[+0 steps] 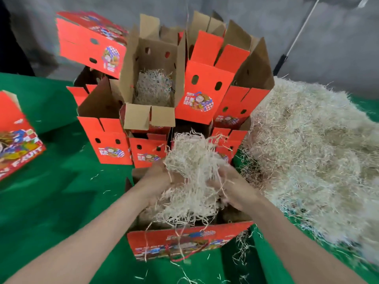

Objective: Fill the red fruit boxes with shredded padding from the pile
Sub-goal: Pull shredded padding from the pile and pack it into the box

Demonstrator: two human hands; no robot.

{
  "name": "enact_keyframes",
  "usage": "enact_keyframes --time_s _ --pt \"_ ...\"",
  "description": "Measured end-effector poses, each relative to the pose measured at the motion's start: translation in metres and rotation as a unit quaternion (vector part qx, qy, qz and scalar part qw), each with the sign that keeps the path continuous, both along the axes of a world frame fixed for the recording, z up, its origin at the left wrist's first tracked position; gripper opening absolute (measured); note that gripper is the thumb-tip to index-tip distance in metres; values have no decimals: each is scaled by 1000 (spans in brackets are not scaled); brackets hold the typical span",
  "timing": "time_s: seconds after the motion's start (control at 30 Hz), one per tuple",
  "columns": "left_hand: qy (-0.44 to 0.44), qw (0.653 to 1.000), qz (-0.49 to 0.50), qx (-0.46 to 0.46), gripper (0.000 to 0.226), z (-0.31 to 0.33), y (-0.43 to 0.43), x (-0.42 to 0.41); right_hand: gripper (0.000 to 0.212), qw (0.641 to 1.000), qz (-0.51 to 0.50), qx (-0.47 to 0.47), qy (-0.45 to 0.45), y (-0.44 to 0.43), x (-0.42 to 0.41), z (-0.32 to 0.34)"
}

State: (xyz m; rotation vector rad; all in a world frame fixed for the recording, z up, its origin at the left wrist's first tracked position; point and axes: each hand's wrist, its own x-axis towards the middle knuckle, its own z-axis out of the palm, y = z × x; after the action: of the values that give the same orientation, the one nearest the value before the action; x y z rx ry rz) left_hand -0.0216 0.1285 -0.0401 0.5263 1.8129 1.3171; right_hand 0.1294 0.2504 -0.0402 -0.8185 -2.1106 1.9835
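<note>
Head view, lower centre: padding (190, 171) is gripped by left hand (158, 181) and right hand (233, 189) over a box (184, 240); light, springy, likely shedding, best cupped from both sides.

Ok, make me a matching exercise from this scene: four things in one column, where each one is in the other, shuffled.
Things:
1. padding pile
2. bunch of padding
3. nearest red box
4. box with padding inside

Places:
A. held between the left hand and right hand
B. high up, centre back
C. heaped on the green cloth, right side
D. open, just below the hands

Pairs: 1-C, 2-A, 3-D, 4-B
</note>
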Motion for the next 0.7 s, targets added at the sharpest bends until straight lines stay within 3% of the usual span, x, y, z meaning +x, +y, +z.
enact_keyframes --time_s 0.07,0.17,0.23,0.3,0.53,0.7 --pt "-11 998 53 40 21 -8 2 -7 48 1000 -23 -1 19 2 2 5" --pt "-76 991 -2 113 29 -12 5 -4 65 1000 3 -5 -28 -3 3 -6" --pt "-22 993 -57 104 34 -16 7 2 61 996 -3 -20 -86 -11 5 -8" --pt "10 995 -48 86 38 -18 4 -2 64 990 -60 23 -122 -4 10 -8" --pt "25 999 1 30 27 -26 -17 -20 33 983 -135 105 -69 20 27 -1" --pt "-30 998 46 9 33 -28 -29 -34 16 965 -258 5 -51 31 36 -3"
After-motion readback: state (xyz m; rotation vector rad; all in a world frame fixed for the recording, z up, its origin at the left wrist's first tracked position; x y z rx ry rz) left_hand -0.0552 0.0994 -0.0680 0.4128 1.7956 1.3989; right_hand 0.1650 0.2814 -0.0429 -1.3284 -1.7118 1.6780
